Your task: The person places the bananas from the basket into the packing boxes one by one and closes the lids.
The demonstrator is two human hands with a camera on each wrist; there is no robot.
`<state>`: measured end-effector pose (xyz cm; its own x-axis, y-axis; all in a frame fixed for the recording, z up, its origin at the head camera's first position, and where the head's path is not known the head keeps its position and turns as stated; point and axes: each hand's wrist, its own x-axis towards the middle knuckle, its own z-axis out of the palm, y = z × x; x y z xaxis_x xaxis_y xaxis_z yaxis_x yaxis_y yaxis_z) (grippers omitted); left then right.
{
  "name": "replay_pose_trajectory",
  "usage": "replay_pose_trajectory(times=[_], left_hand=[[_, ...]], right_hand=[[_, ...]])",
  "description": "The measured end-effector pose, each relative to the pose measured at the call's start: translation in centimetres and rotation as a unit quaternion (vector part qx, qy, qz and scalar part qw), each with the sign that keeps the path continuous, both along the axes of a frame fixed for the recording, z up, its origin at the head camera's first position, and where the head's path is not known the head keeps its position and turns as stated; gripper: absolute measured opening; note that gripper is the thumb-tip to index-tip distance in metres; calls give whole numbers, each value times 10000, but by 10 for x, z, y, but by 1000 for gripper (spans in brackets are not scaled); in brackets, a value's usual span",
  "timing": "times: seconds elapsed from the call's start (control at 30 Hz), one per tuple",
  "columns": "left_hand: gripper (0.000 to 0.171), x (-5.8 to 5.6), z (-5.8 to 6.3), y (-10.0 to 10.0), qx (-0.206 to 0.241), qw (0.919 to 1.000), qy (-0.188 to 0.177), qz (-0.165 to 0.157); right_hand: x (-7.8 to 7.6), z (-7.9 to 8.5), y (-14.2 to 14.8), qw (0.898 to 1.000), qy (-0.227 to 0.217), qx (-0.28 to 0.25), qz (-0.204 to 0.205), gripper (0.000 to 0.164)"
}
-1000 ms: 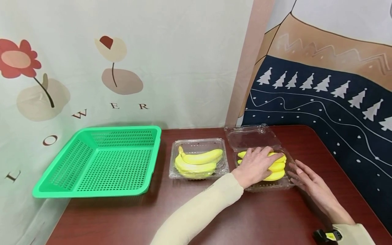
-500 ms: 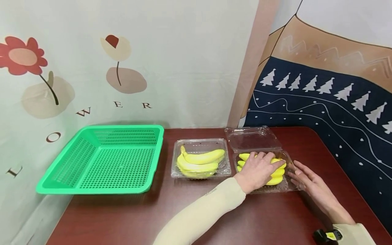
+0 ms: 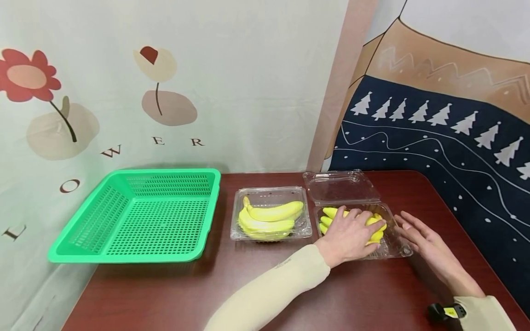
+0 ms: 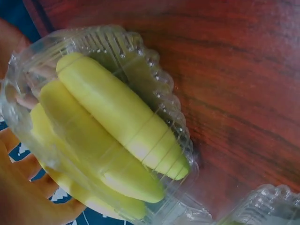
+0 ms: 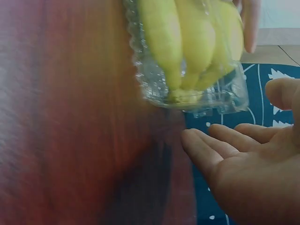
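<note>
My left hand [image 3: 348, 233] lies over a bunch of yellow bananas [image 3: 377, 236] in the right clear plastic clamshell [image 3: 391, 248], fingers bent across the top and thumb on the near side. Through the clear wall in the left wrist view, several bananas [image 4: 108, 103] lie side by side. The lid [image 3: 343, 186] of this clamshell is folded back towards the wall. Just right of the box is my right hand [image 3: 428, 250], fingers extended; in the right wrist view its open palm [image 5: 253, 173] is apart from the box corner, where the banana stem shows.
A second clear clamshell [image 3: 271, 195], its lid down, stands left of the first with bananas [image 3: 269, 220] inside. Farther left is a green perforated basket [image 3: 217, 207]. The dark red table [image 3: 256, 276] meets printed wall cloths at the back and right.
The banana bunch has turned under my left hand, and its stem end now shows at the right. My right hand has drawn slightly away from the box wall.
</note>
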<state>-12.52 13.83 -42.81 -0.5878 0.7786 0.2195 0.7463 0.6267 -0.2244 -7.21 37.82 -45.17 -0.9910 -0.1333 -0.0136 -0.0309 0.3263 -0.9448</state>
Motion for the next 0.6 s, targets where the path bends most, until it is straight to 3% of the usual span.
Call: replay_pose_trajectory(times=[0.3, 0.47, 0.6], left_hand=[[67, 4, 3, -5, 316, 9924, -1166, 234], [75, 4, 7, -18, 1134, 9830, -1391, 388], [78, 3, 12, -31, 1991, 9641, -1677, 521]], right_hand=[[-14, 21, 6, 9981, 311, 527, -44, 62], [-25, 34, 4, 9961, 231, 839, -133, 64], [-34, 41, -1, 9952, -4, 973, -139, 69]])
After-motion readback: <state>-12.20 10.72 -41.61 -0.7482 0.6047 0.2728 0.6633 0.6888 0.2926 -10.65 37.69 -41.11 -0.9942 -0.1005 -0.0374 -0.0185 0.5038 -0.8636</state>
